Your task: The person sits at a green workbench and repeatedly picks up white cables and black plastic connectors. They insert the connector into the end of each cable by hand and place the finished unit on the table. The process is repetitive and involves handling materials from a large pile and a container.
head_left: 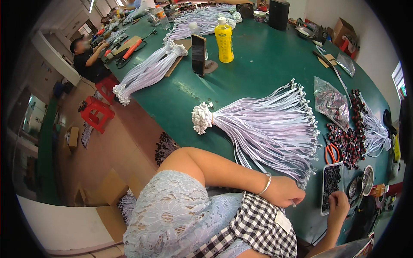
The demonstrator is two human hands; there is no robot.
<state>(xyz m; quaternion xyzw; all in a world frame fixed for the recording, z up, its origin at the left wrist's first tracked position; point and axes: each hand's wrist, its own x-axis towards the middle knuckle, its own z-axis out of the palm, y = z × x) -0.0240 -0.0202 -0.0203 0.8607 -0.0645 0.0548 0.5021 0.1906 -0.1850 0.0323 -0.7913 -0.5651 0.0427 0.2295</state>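
My left hand [284, 191], with a silver bangle at its wrist, is closed at the near edge of the table. A small pale tip [294, 203] sticks out from its fingers; the rest is hidden. Fingers bent together, my right hand [339, 205] is at the right rim of a clear tray [323, 206] of small black parts [331, 180]. Whatever it pinches is too small to make out. Beyond my left hand a large bundle of white flat cables [266, 124] lies fanned out, bunched at its left end, with small white connectors on the ends.
Orange-handled scissors [331, 153] lie above the tray, beside a heap of black-and-red connectors [344, 144] and a clear plastic bag [330, 101]. Farther off stand a yellow bottle [224, 43] and a phone [198, 55], near another cable bundle [148, 75]. A person [91, 60] works at the left edge.
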